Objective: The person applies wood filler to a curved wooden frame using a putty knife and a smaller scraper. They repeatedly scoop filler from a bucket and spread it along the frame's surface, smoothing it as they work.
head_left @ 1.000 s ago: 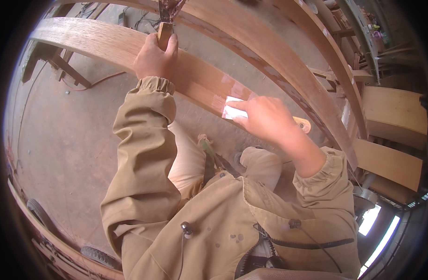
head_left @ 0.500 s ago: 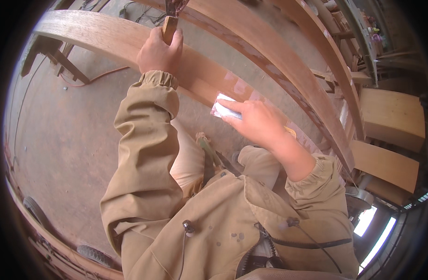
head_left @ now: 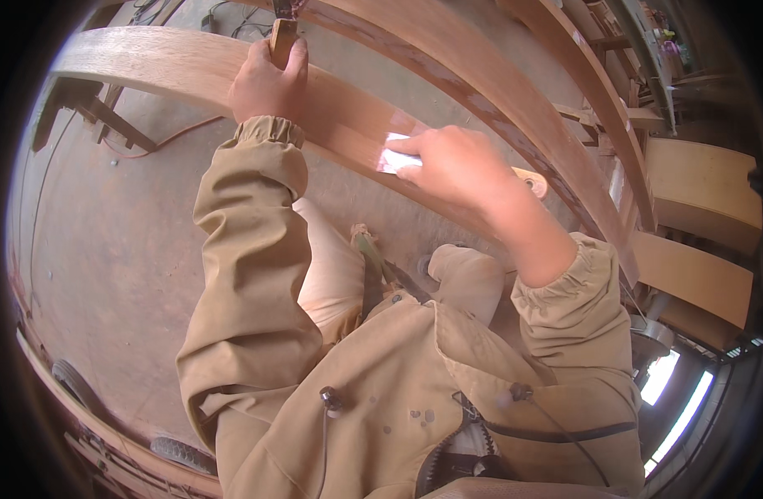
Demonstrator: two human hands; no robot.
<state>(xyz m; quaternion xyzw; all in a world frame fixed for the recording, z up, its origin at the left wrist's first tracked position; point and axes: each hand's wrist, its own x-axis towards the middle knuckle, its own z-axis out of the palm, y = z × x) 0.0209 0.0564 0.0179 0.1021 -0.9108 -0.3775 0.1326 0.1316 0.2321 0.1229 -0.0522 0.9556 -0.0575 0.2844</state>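
My left hand (head_left: pixel 267 90) is closed around the wooden handle of a putty knife (head_left: pixel 283 41), whose dark blade carries a pinkish lump near the top edge. That hand is over the curved wooden beam (head_left: pixel 157 65), which arches across in front of me. Gripped in my right hand (head_left: pixel 458 165) is a second putty knife (head_left: pixel 401 156), its bright blade lying flat on the beam's face with my index finger stretched along it. The handle's wooden end sticks out behind my wrist. Pale pinkish filler patches (head_left: pixel 408 122) show on the wood beside the blade.
More curved beams (head_left: pixel 448 62) run beyond, some with filler smears along their edges. At the right stand curved wooden panels (head_left: pixel 701 183). A wooden support (head_left: pixel 107 116) props the beam's left end; an orange cable (head_left: pixel 178 135) crosses the floor. Tyres (head_left: pixel 182 454) lie at lower left.
My right hand and its putty knife have moved up and away from me, from the beam's near edge onto its face. My left hand has shifted slightly left in view, still gripping its knife.
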